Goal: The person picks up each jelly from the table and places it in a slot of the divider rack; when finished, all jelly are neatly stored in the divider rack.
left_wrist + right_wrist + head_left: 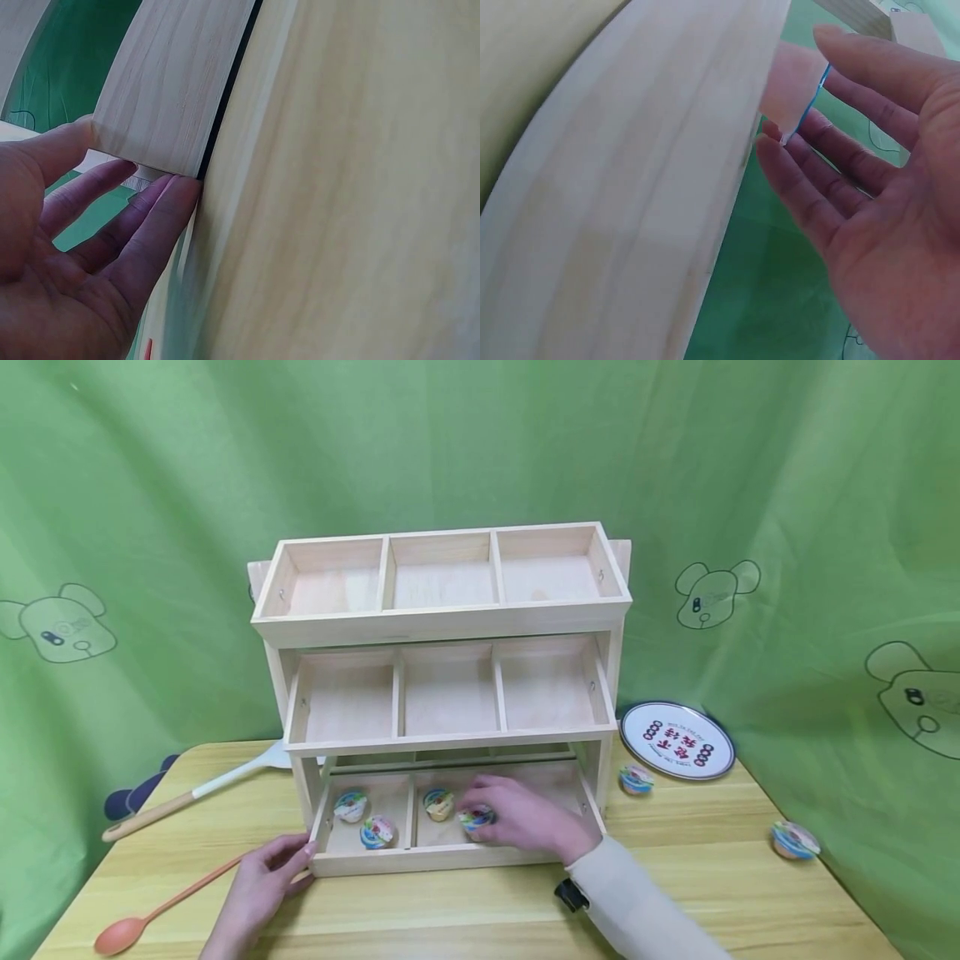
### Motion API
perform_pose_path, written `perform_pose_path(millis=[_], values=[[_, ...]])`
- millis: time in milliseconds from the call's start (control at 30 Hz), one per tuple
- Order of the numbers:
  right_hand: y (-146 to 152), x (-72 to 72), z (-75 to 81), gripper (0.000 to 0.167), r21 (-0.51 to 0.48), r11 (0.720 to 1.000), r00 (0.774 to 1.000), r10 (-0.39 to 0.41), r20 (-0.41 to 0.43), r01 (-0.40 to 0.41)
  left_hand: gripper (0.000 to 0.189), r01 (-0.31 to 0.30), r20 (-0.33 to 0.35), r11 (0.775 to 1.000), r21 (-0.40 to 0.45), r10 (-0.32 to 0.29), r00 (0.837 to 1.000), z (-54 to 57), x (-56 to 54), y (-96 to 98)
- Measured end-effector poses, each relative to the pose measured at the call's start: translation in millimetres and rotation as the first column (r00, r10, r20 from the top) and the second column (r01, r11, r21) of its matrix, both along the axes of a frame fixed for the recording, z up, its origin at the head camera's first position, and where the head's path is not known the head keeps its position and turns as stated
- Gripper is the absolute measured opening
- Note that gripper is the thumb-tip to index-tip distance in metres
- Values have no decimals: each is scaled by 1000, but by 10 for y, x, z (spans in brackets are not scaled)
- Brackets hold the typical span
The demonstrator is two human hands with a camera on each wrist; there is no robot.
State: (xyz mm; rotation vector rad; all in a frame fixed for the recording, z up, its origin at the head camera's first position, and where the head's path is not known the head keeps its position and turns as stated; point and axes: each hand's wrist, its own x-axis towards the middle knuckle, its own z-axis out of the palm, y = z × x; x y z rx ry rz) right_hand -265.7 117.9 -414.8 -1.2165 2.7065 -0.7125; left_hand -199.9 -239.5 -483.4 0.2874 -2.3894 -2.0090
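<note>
A wooden three-tier organizer point(438, 625) stands on the table, its bottom drawer point(420, 861) holding several small jelly cups. My right hand point(513, 814) reaches into the drawer's middle compartment and holds a jelly cup point(476, 820) between thumb and fingertips; in the right wrist view the pinkish cup point(795, 86) sits tilted behind the drawer front. Another jelly cup point(438, 804) is just left of it. Two more, a pale cup point(350, 806) and a pink-lidded cup point(377, 832), lie in the left compartment. My left hand point(262, 881) grips the drawer's front left corner with thumb and fingertips.
Right of the organizer are a jelly cup point(636, 779), a plate point(678, 740) with red lettering and, farther right, another jelly cup point(795, 841). At the left lie a white spatula point(225, 785) with a wooden handle and an orange spoon point(123, 935). A green curtain point(450, 443) hangs behind.
</note>
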Motion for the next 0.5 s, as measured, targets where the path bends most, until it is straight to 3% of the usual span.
perform_pose_path(millis=[500], values=[[-92, -103, -121, 32, 15, 1000, 999, -24, 28, 23, 40, -9, -6, 1000, 10, 9, 1000, -4, -2, 2]])
